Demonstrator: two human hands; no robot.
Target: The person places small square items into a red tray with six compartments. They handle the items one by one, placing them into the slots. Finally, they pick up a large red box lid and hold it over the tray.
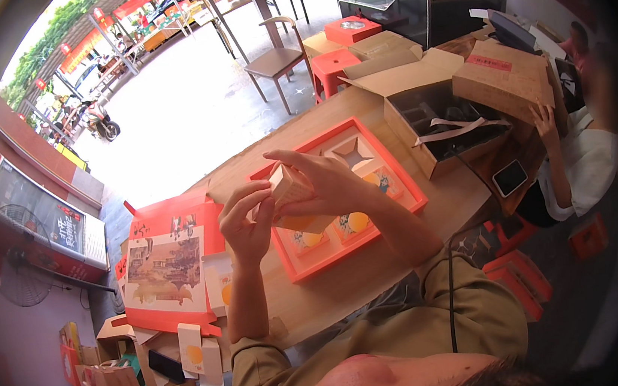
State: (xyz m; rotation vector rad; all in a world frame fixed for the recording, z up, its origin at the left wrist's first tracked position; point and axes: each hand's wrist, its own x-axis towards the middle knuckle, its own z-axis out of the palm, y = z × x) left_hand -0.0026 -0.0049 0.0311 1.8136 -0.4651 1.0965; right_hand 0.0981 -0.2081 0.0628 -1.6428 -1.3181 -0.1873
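A small cream paper box [290,186] is held up between my two hands, above the table. My left hand [246,218] pinches its near left side with the fingertips. From the right, my right hand [329,183] wraps around it, hiding part of it. Beneath my hands lies a shallow red gift box [396,238], holding several small boxes with yellow round prints. A pale folded insert [351,152] shows at its far side. To the left lies a red gift-box cover [211,229] with a landscape picture on it.
Flat cream cartons [191,348] and a dark phone [166,366] are at the lower left. An open cardboard carton [463,154] stands on the table's right side. Another person's hand [545,127] touches a closed carton [500,79]. A chair [278,62] stands beyond the table.
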